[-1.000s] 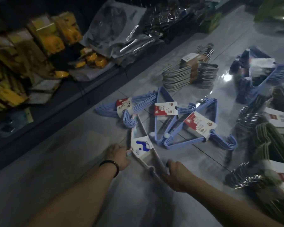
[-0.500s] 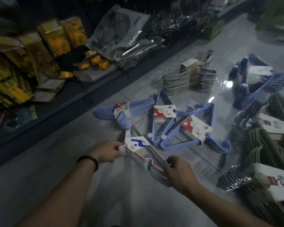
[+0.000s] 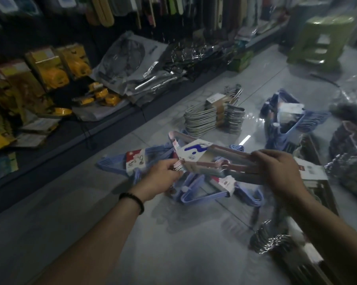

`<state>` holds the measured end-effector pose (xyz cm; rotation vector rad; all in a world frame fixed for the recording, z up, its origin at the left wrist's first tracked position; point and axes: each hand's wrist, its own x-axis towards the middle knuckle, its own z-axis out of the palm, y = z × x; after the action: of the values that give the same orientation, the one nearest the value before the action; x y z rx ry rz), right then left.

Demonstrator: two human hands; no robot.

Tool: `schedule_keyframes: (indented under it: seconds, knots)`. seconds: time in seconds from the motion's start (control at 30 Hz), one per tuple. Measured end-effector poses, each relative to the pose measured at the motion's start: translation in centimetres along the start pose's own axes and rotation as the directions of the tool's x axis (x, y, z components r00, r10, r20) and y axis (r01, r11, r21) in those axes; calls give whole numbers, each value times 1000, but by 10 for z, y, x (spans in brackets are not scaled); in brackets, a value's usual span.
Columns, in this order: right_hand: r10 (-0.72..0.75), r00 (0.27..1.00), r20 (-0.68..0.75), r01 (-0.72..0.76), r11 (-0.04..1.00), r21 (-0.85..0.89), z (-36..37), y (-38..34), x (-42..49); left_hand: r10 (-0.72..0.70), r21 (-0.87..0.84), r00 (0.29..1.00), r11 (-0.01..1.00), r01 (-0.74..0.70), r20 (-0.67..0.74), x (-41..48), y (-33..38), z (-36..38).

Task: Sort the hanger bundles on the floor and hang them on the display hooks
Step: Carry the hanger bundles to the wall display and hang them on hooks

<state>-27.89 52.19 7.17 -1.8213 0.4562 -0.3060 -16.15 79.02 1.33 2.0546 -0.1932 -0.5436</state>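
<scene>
While the pink hanger bundle (image 3: 225, 159) is held above the floor (image 3: 173, 243), its long axis runs nearly level from the left hand (image 3: 161, 179), which pinches the labelled end, to the right hand (image 3: 280, 173), whose fingers (image 3: 263, 158) curl round the other end; the left one is nearer the shelves (image 3: 50, 138). I count one pink bundle, at least two blue bundles (image 3: 196, 197) under it, one blue stack (image 3: 286, 122) and one grey stack (image 3: 202, 120) behind.

free: bare floor (image 3: 74, 212) near-left | blocked: blue hanger bundles (image 3: 196, 197) ahead, dark bundles (image 3: 272, 241) right, shelf (image 3: 50, 140) left
</scene>
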Motion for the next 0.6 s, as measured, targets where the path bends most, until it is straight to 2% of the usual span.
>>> schedule_keyframes:
  seconds: [0.1, 0.2, 0.3, 0.37, 0.47, 0.6]
  knots:
    - [101, 993, -66, -96, 992, 76, -38, 12, 12, 96, 6, 995, 995, -95, -34, 17, 40, 29]
    - [221, 972, -78, -211, 970, 122, -77, 35, 22, 211, 111, 977, 972, -207, -32, 37, 81, 63]
    - [302, 948, -102, -298, 953, 50, -125, 62, 28, 324, 248, 946, 917, -313, -3, 57, 121, 108]
    - [330, 933, -147, -313, 941, 126, -162, 74, 31, 380, 297, 924, 878, -375, 41, 71, 147, 141]
    - [341, 886, -314, -299, 938, 175, -215, 80, 30, 404, 393, 911, 828, -401, 79, 88, 185, 200]
    - [362, 757, -545, -288, 932, 219, -276, 113, 33, 423, 484, 899, 766, -424, 118, 97, 233, 288]
